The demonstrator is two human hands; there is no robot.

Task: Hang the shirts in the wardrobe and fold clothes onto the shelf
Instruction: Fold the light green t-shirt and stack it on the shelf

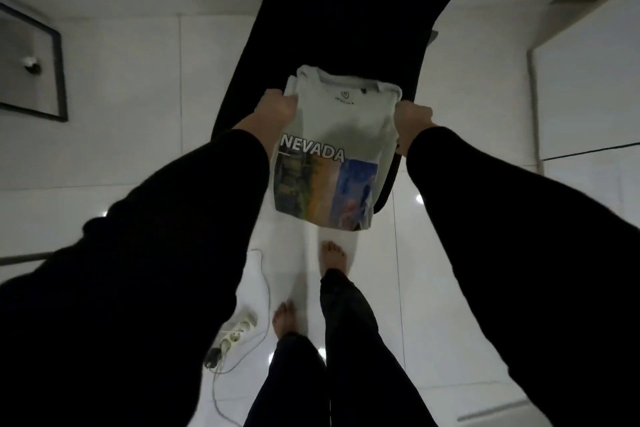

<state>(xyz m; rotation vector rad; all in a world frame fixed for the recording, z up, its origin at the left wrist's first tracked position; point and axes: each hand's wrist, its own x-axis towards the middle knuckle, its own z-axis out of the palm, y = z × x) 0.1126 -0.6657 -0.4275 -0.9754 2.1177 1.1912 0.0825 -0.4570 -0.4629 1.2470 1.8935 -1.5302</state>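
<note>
A white T-shirt [341, 121] with the word NEVADA and a colourful print hangs folded in front of me, collar at the top. My left hand [277, 109] grips its left edge near the shoulder. My right hand [412, 121] grips the right edge at the same height. Both arms are in black sleeves. The shirt's lower edge dangles free above the floor. Behind it lies a long black cloth-covered surface [346, 28].
Glossy white floor tiles [450, 253] lie below. A white power strip [237, 331] with a cable and a plugged-in adapter rests on the floor by my bare left foot [285, 317]. A dark-framed panel [31, 62] is at the left.
</note>
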